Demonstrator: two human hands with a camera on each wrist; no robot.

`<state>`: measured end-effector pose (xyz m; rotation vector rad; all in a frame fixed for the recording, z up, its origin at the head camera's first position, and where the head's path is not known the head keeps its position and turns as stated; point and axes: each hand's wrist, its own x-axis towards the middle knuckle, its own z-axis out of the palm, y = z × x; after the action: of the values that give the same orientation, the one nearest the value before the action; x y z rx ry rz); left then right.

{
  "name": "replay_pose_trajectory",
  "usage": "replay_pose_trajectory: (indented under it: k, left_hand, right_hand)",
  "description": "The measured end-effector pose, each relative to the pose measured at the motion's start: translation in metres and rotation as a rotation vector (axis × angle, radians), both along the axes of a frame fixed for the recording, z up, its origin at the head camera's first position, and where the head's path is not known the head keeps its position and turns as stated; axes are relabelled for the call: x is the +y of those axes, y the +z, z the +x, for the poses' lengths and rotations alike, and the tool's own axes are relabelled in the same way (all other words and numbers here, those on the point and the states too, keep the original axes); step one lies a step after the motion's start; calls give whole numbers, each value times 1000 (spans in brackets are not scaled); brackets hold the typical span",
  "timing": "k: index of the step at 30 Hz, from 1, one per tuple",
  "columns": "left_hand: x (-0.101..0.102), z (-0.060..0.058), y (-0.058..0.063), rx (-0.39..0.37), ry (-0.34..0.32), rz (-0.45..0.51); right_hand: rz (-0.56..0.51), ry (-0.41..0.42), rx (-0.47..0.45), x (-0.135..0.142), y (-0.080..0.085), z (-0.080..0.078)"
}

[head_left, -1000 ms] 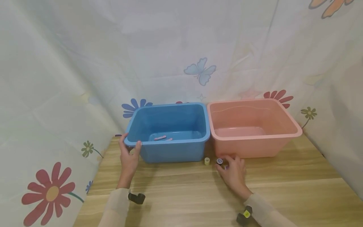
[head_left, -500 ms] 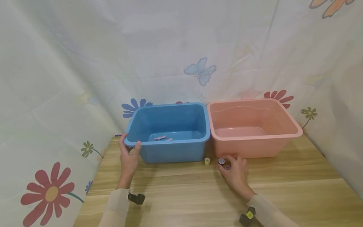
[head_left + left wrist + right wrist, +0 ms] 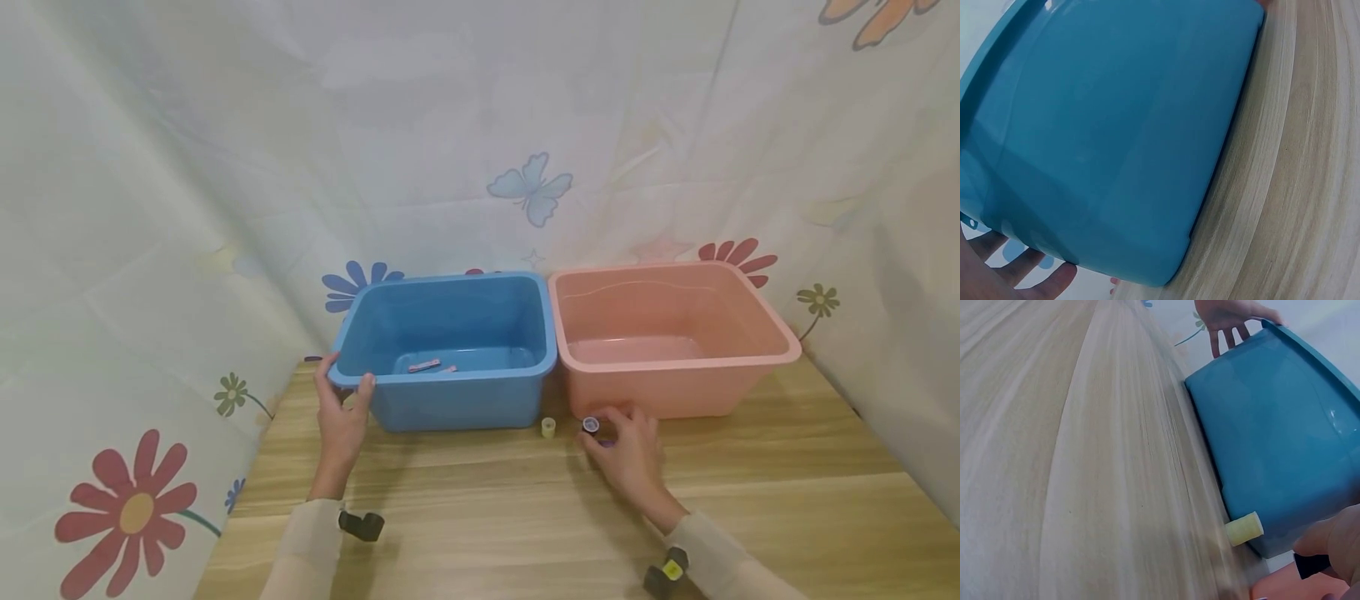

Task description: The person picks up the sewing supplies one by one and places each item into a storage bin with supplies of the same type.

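My left hand (image 3: 342,429) grips the front-left corner of the blue basin (image 3: 457,406), thumb on its front rim and fingers along the left side. Between the thumb and fingers of my right hand (image 3: 633,458) is a small black cylinder (image 3: 591,426) with a pale round top, pinched just in front of the pink basin (image 3: 648,393). A bit of something purple (image 3: 607,444) shows beside the right thumb, mostly hidden by the hand. Left of that hand, a small pale-yellow cylinder (image 3: 548,427) stands on the table, near the blue basin's front-right corner.
Inside the blue basin lie small pink strips (image 3: 424,366), partly cut off from view by the front rim. The two basins stand side by side, rims touching or nearly so. Behind them hangs a patterned curtain (image 3: 420,167). The wooden table (image 3: 480,508) stretches forward of both.
My right hand has shifted slightly to the right, carrying the black cylinder with it. My left hand, the basins and the yellow cylinder stay where they were.
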<state>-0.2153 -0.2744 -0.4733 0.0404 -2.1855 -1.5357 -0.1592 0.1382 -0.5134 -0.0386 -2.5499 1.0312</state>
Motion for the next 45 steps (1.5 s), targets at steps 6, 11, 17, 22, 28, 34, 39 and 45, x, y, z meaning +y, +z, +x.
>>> replay_pose_trajectory:
  k: [6, 11, 17, 22, 28, 34, 39, 45]
  left_hand:
    - [0, 1, 2, 0, -1, 0]
    - [0, 1, 2, -9, 4, 4]
    - [-1, 0, 1, -23, -9, 9]
    - [-1, 1, 1, -28, -12, 13]
    - [0, 1, 2, -22, -9, 7]
    - [0, 1, 3, -15, -2, 5]
    - [1, 1, 3, -11, 0, 8]
    - [1, 2, 2, -8, 8, 3]
  right_hand:
    - [29, 23, 31, 4, 7, 1]
    - [51, 49, 52, 9, 15, 3]
    - [54, 89, 55, 13, 30, 7]
    - [62, 125, 56, 17, 42, 9]
    - [94, 159, 51, 22, 56, 8]
    - [119, 191, 20, 27, 70, 10]
    - [139, 222, 50, 29, 78, 10]
    - [135, 279, 78, 33, 88, 10]
